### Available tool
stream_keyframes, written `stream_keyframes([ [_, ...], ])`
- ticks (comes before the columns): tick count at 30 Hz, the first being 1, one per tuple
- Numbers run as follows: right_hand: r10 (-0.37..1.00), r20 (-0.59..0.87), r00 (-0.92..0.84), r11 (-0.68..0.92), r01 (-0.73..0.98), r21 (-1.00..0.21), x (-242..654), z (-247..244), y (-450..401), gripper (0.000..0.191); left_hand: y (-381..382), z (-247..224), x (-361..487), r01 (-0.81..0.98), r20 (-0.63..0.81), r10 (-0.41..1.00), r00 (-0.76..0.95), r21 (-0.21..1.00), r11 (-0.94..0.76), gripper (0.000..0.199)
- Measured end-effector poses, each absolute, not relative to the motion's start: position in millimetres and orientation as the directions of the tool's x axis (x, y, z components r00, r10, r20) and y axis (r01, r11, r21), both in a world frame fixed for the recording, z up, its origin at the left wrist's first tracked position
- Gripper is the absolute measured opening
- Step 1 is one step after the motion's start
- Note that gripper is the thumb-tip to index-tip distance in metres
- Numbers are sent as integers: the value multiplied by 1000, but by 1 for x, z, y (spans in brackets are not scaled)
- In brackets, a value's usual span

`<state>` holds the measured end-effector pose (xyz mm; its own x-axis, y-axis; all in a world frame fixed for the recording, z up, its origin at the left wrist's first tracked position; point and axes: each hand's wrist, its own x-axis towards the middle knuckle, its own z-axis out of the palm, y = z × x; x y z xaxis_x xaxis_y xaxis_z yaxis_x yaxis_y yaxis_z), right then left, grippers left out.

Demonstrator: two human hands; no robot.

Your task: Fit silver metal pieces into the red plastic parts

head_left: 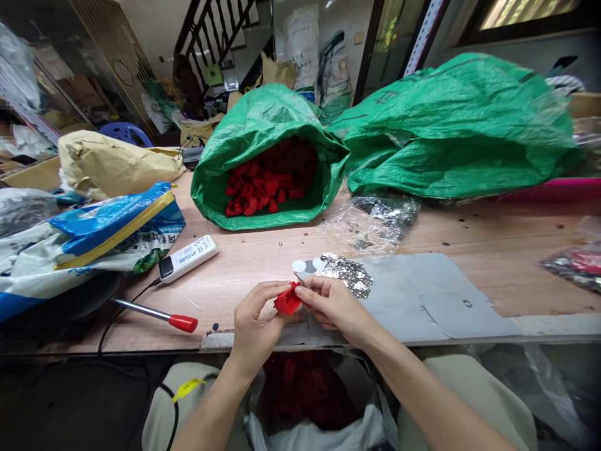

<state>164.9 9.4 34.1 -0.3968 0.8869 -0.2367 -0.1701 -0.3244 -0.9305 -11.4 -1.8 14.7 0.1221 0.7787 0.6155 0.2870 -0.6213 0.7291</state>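
Between my hands, over the table's front edge, is a small red plastic part [287, 300]. My left hand [258, 316] grips it between thumb and fingers. My right hand [333, 307] is closed in a pinch at the part's right side; a thin dark tip sticks out above those fingers, too small to name. Just behind my right hand, a heap of small silvery metal pieces [350, 275] lies on a grey mat [404, 300]. An open green sack [263, 219] farther back holds many similar red parts [258, 188].
A second green sack [451, 138] lies at the back right. Before it sits a clear plastic bag [375, 219] with metal pieces. To the left are a white device [190, 257], a red-handled lever [183, 322] and a blue-white bag [117, 232]. Below, a bag of red parts [305, 388] rests between the knees.
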Motion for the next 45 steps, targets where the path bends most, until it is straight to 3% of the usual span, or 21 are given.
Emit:
stream_keyframes([
  [7,733,-362,-576,-580,-251,-775,167,43,5,44,-6,15,-17,100,603,777,179,775,-624,37],
  [10,701,-352,-620,-604,-255,-755,167,45,4,45,-6,16,-19,-5,556,813,169,826,-564,35],
  [13,822,-331,-464,-425,-113,-898,176,49,8,43,-5,18,-17,-10,411,900,148,910,-414,28],
  [15,965,-198,-174,-184,95,-978,189,51,13,40,-6,20,-15,12,281,941,189,957,-288,25],
  [17,996,30,81,-2,369,-929,206,51,20,30,-7,21,-13,92,204,936,287,967,-239,22],
  [18,985,124,123,49,490,-870,213,50,23,25,-7,21,-11,158,193,921,338,953,-258,21],
  [20,980,195,45,118,654,-747,223,46,26,17,-8,22,-9,287,216,891,399,893,-345,19],
  [23,976,149,-160,218,756,-617,222,41,26,15,-7,22,-8,367,274,868,413,822,-434,19],
  [31,963,58,-262,258,846,-466,203,43,14,12,-6,18,-10,353,313,874,372,823,-445,21],
  [38,972,-2,-235,210,872,-442,200,45,8,11,-6,15,-9,390,286,897,338,825,-410,21],
  [45,962,69,-265,259,798,-545,196,44,11,11,-6,13,-8,410,293,897,331,812,-416,20],
])
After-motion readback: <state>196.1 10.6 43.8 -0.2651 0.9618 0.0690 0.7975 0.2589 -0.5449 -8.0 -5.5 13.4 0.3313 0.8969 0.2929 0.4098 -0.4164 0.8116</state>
